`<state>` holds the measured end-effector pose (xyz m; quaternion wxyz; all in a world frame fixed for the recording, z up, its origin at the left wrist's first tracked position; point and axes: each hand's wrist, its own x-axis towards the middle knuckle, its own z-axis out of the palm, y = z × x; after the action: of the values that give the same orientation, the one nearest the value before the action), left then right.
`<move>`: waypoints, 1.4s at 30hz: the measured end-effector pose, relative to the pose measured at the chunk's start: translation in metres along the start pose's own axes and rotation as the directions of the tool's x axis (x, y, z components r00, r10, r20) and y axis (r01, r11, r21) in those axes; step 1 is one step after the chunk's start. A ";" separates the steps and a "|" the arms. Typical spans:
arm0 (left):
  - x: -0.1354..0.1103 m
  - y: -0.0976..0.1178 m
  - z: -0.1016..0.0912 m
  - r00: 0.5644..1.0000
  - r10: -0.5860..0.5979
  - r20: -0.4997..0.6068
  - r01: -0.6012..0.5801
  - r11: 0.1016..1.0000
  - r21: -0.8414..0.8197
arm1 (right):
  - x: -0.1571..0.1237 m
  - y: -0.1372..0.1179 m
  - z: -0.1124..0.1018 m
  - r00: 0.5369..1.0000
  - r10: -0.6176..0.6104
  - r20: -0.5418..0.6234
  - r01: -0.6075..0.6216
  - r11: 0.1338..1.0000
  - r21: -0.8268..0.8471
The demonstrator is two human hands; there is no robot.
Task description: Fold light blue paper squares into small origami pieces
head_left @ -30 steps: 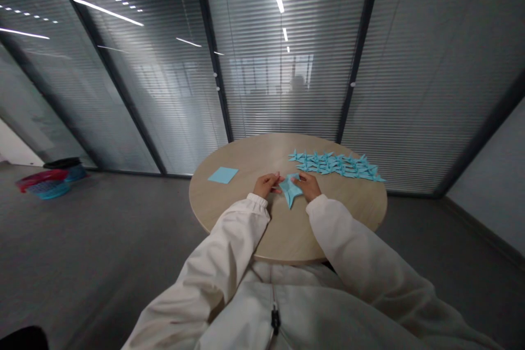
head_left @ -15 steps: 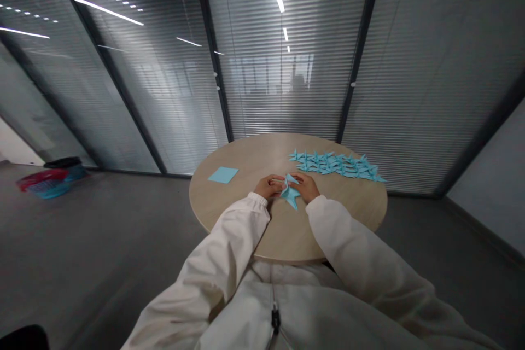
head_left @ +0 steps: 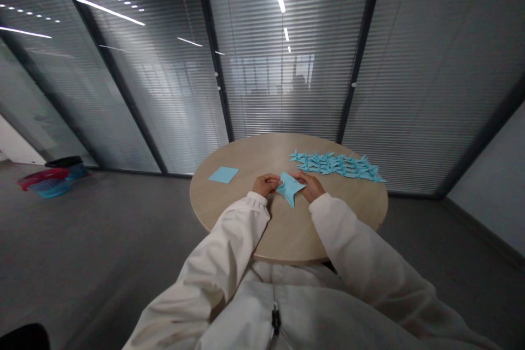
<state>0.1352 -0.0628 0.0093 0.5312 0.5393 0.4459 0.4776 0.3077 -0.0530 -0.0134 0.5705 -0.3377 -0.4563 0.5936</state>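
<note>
A partly folded piece of light blue origami paper is held between my two hands over the near middle of the round table. It has a pointed, star-like outline with one tip toward me. My left hand pinches its left edge, fingers closed. On the opposite side my right hand grips the right edge, with some fingers hidden behind the paper. Several finished blue origami cranes stand in close rows at the back right. A flat blue paper square lies on the left.
The round wooden table stands before a glass partition with blinds. On the floor at far left are a red and blue basket and a dark-rimmed one behind it.
The paper between my hands has been spread flatter and wider, showing a broad face. My right hand has shifted slightly right; the cranes and the square stay put.
</note>
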 end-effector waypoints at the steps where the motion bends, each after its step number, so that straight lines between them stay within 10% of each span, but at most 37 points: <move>1: 0.000 0.001 0.000 1.000 0.000 -0.004 0.000 1.000 -0.008 | 0.000 -0.001 -0.001 0.998 0.063 0.012 -0.064 0.997 0.037; 11: -0.002 0.003 0.000 1.000 0.000 -0.019 0.001 1.000 0.016 | -0.013 -0.006 0.001 0.978 0.134 0.158 -0.144 0.989 0.047; 21: 0.001 -0.004 0.001 0.996 0.069 0.054 -0.071 0.997 0.032 | -0.009 -0.002 0.003 0.996 0.093 -0.014 -0.095 0.979 -0.183; 42: -0.001 -0.003 0.005 0.992 0.118 0.046 -0.121 0.991 0.057 | -0.019 -0.011 0.015 0.993 0.085 0.079 -0.065 0.972 -0.226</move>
<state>0.1404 -0.0645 0.0064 0.4945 0.5907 0.4157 0.4835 0.3005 -0.0744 -0.0003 0.4854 -0.3901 -0.5316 0.5741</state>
